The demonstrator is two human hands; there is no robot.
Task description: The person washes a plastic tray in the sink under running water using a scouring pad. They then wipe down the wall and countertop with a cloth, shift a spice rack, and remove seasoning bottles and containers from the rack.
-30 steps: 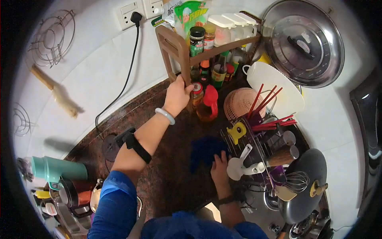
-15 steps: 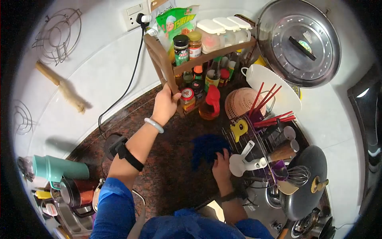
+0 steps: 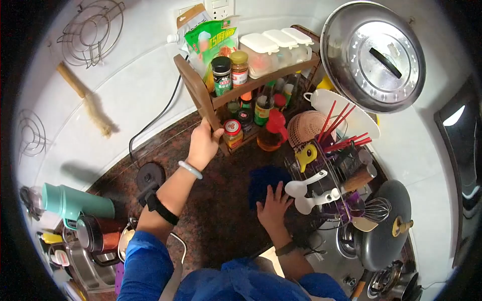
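White wall [image 3: 143,65] backs a dark speckled bench [image 3: 216,205], where the fingers of the left hand [image 3: 202,144] grip the side of the loaded brown rack [image 3: 266,80] near the far edge. Toward the right edge, the blue cloth [image 3: 262,184] lies unlifted, touched by the outspread fingers of the right hand [image 3: 272,211]; a red-lidded jug [image 3: 271,132] beyond and white ladles [image 3: 298,189] beside hem it in.

White wall [image 3: 145,67], 9 to 12 o'clock; socket [image 3: 220,9] at 12. Speckled reddish-brown surface [image 3: 213,215], centre. Glossy black panel [image 3: 464,165], 3 o'clock, catching light.
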